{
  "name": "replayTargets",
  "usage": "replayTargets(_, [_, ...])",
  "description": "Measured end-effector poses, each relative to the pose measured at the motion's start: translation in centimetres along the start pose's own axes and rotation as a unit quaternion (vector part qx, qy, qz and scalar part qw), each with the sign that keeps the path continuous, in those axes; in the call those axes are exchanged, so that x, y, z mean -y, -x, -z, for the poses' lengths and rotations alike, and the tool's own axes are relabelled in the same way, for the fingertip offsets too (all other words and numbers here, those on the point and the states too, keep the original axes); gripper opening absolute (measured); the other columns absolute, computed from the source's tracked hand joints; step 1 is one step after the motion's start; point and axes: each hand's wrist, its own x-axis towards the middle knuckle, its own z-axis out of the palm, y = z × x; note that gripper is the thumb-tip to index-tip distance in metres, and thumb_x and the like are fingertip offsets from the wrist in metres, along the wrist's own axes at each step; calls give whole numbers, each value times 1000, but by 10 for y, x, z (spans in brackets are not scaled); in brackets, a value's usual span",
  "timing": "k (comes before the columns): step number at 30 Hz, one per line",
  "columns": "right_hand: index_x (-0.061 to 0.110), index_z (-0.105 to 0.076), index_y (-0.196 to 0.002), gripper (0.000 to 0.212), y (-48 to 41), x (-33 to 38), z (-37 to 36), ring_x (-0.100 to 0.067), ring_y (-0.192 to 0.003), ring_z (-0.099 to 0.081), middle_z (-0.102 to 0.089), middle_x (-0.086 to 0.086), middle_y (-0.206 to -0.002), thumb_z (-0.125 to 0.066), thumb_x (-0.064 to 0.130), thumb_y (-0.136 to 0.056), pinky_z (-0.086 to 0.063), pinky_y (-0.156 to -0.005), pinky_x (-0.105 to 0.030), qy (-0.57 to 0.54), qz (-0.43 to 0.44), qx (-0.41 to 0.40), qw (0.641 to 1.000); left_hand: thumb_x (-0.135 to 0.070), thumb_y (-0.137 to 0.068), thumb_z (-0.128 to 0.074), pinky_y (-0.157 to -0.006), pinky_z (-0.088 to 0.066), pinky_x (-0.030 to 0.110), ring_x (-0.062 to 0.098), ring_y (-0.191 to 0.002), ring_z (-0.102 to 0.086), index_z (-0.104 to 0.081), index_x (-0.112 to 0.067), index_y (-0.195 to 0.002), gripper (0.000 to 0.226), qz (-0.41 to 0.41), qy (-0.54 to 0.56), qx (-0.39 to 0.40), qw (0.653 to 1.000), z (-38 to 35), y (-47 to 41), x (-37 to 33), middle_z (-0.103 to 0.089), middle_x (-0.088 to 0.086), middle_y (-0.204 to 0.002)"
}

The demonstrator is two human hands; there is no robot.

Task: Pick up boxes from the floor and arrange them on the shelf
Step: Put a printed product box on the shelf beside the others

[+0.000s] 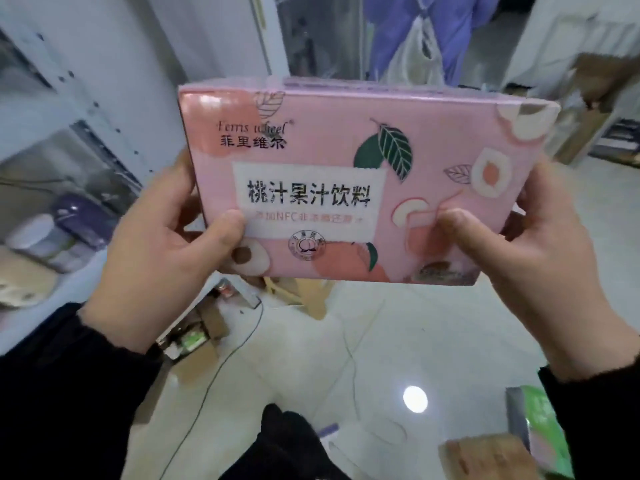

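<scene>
Holding the pink box (346,174) up off the floor (363,358) in both hands, turning its printed face to the camera and tipping it slightly down to the right. Gripping the box's left edge with the left hand (162,251): pressing the left thumb (227,225) flat on the front face beside the white label, curling the fingers round behind the box, out of sight. Gripping the box's right edge with the right hand (540,258) in the same manner: laying the right thumb (464,230) on the front face over the peach print, wrapping the fingers behind the box, showing only partly at its right edge. Wearing black sleeves (52,393) on both wrists, below the box. Noting the white metal shelf (86,109) left of the box, carrying purple and white packs (62,233) near the box's lower left corner. Recording brown cardboard cartons (204,337) lying on the floor under that same corner, with a thin dark cable (221,368) running across the floor below the box. Noting a green pack (540,420) and a brown carton (485,459) well below the box's right corner. Observing a purple garment (433,29) hanging behind and above the box, too blurred for detail.
</scene>
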Motion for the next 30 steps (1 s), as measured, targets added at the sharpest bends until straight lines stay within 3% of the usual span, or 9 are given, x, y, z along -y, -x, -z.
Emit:
replayTargets(4, [36,-52,-134,84,-39,31,-99,-21,-103,-72,-70,15,-119,-83,70,-63,-61,-84,-50,-39,55,100,993,-27,-87,-60,-61,-61,33,22,-95,-72,-60,-51,-120,40,46,-28,-125,991,86,18,25,-70,0,-120])
replayTargets(6, [37,-51,-134,85,-52,50,-150,-15,-106,-71,-70,16,-122,-82,71,-63,-60,-87,-46,-59,79,159,982,-36,-85,-60,-70,-60,50,31,-91,-72,-59,-50,-122,39,66,-85,-178,978,130,35,33,-71,1,-117])
replayTargets(8, [43,-48,-134,81,-55,67,-196,-7,-108,-69,-68,24,-122,-82,66,-65,-59,-88,-42,-76,105,215,968,-39,-84,-59,-75,-58,53,29,-89,-70,-59,-50,-117,35,82,-142,-232,959,168,61,34,-71,1,-112])
replayTargets(10, [49,-44,-134,79,-49,86,-237,0,-107,-67,-65,32,-121,-79,66,-65,-59,-86,-37,-82,127,267,952,-38,-84,-58,-77,-58,51,25,-92,-69,-58,-50,-115,34,108,-169,-283,938,196,93,28,-70,-1,-112])
replayTargets(13, [46,-45,-134,77,-29,114,-286,13,-102,-64,-61,44,-114,-72,65,-64,-53,-74,-10,-104,159,326,926,-36,-84,-57,-73,-59,43,23,-95,-67,-59,-46,-119,36,125,-194,-330,915,228,139,17,-67,-2,-114])
replayTargets(17, [74,-42,-114,64,3,156,-338,13,-102,-64,-61,41,-116,-75,63,-60,-52,-72,-11,-142,173,390,893,-22,-88,-61,-57,-59,23,20,-86,-70,-64,-52,-107,36,110,-155,-369,910,269,180,11,-70,-8,-108])
replayTargets(23, [58,-51,-114,62,20,206,-425,14,-96,-66,-67,38,-107,-84,33,-68,-48,-68,-1,-176,208,412,870,-40,-85,-59,-72,-61,51,27,-103,-67,-63,-44,-119,35,94,-187,-398,893,354,202,47,-67,-6,-117])
replayTargets(27, [51,-47,-115,59,20,243,-490,22,-91,-62,-64,47,-98,-77,29,-68,-44,-66,3,-158,228,392,877,-41,-86,-56,-75,-58,53,26,-102,-64,-58,-47,-124,39,93,-202,-419,880,421,190,82,-64,-12,-115])
replayTargets(30, [54,-46,-119,61,17,267,-540,16,-96,-64,-68,30,-108,-77,36,-70,-48,-68,-3,-147,236,366,888,-40,-89,-57,-85,-57,46,19,-113,-63,-55,-52,-127,40,85,-184,-423,883,472,177,105,-64,-18,-119])
